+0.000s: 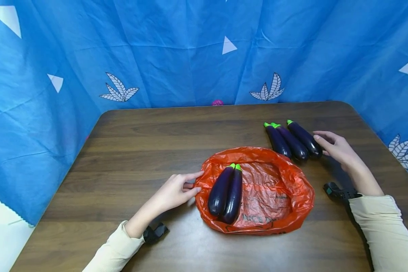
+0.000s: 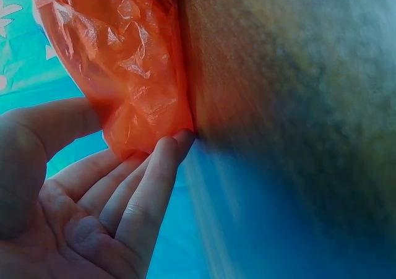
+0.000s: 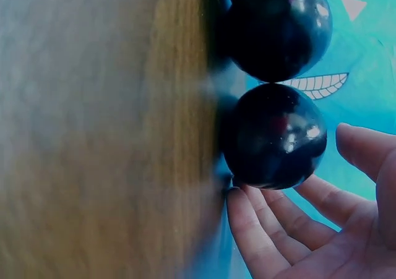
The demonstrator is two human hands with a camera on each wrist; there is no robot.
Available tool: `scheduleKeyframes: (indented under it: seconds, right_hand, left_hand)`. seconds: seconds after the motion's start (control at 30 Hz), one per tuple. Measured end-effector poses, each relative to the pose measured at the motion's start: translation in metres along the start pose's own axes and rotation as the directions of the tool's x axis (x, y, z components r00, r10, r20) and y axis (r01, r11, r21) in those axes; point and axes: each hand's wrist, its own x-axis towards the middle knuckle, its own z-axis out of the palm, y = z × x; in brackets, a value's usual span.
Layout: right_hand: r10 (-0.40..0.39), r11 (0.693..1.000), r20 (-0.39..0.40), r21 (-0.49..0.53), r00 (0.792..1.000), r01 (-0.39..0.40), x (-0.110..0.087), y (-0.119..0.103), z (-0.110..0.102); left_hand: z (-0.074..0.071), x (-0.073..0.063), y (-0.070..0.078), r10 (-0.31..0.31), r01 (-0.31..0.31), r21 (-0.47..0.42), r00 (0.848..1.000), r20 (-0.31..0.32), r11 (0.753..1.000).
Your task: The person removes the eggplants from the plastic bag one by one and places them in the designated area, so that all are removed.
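An opened red plastic bag (image 1: 300, 196) lies on the table with its rim spread wide. Two dark purple eggplants (image 1: 219, 192) with green tops rest inside, toward its left end. My left hand (image 1: 176, 190) holds the bag's left edge; in the left wrist view, the thumb and fingertips meet the crinkled plastic (image 2: 136, 68). Three more eggplants (image 1: 293, 141) lie side by side behind the bag, to the right. My right hand (image 1: 336, 147) is at the rightmost eggplant (image 3: 275, 137), fingers along its outer side. The right wrist view shows the thumb apart from it.
The brown wood-grain table (image 1: 129, 151) has rounded far corners. A blue curtain (image 1: 190, 53) with white leaf prints hangs behind it and at both sides. Dark wrist cameras (image 1: 154, 233) sit under both forearms, close to the tabletop.
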Motion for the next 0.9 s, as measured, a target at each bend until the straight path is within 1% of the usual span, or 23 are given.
scheduleKeyframes:
  seconds: [0.1, 0.2, 0.27, 0.37, 0.47, 0.53, 0.6, 0.63, 0.7, 0.73, 0.77, 0.83, 0.87, 0.9]
  right_hand:
    - [-0.007, 1.0, -0.025, -0.002, 1.0, 0.006, -0.005, 0.002, -0.003]
    - [0.002, 1.0, -0.026, -0.002, 1.0, -0.002, -0.008, 0.003, -0.003]
    - [-0.005, 1.0, -0.01, -0.006, 1.0, 0.005, -0.01, 0.004, -0.004]
    - [0.001, 1.0, -0.017, -0.014, 1.0, -0.002, -0.01, 0.003, -0.003]
    - [-0.009, 1.0, -0.032, -0.003, 0.999, 0.009, -0.009, 0.002, -0.004]
    - [-0.026, 1.0, -0.062, 0.005, 0.998, 0.027, -0.006, 0.009, -0.004]
    - [-0.033, 0.999, -0.075, 0.002, 0.997, 0.033, -0.006, 0.007, -0.004]
    - [-0.041, 0.999, -0.09, -0.012, 0.995, 0.04, -0.003, 0.014, -0.005]
    - [-0.05, 0.998, -0.119, -0.054, 0.992, 0.044, -0.005, 0.005, -0.004]
    - [-0.061, 0.995, -0.123, -0.085, 0.99, 0.051, -0.008, -0.005, -0.004]
    - [-0.075, 0.991, -0.126, -0.122, 0.989, 0.059, -0.013, -0.018, -0.003]
    - [-0.134, 0.976, -0.149, -0.193, 0.98, 0.104, -0.022, -0.04, 0.001]
    - [-0.163, 0.968, -0.151, -0.217, 0.975, 0.128, -0.033, -0.06, 0.007]
    - [-0.199, 0.957, -0.15, -0.243, 0.968, 0.159, -0.041, -0.072, 0.013]
  left_hand:
    - [0.002, 0.001, 0.001, 0.029, -0.03, -0.011, 1.0, -0.01, 0.999]
    - [0.004, 0.002, 0.0, 0.046, -0.046, -0.024, 0.999, -0.006, 0.999]
    - [0.005, 0.001, 0.0, 0.044, -0.044, -0.018, 0.999, -0.004, 0.999]
    - [0.005, 0.001, 0.0, 0.047, -0.047, -0.017, 0.999, -0.001, 0.999]
    - [0.004, 0.001, 0.0, 0.046, -0.046, -0.012, 0.999, -0.004, 0.999]
    - [0.004, 0.001, -0.001, 0.045, -0.045, -0.009, 0.999, -0.002, 0.999]
    - [0.004, 0.0, -0.002, 0.047, -0.047, -0.001, 0.999, -0.005, 0.999]
    - [0.004, 0.0, -0.002, 0.048, -0.048, -0.002, 0.999, -0.007, 0.999]
    - [0.004, -0.001, -0.001, 0.041, -0.041, -0.008, 0.999, -0.011, 0.999]
    - [0.003, -0.001, -0.001, 0.039, -0.039, -0.01, 0.999, -0.015, 0.999]
    - [0.003, -0.002, -0.001, 0.037, -0.038, -0.01, 0.999, -0.019, 0.999]
    - [0.002, -0.002, -0.001, 0.033, -0.034, -0.015, 0.999, -0.018, 0.999]
    - [0.002, -0.001, -0.002, 0.033, -0.033, -0.016, 0.999, -0.018, 0.999]
    - [0.002, -0.001, -0.002, 0.035, -0.035, -0.015, 0.999, -0.017, 0.999]
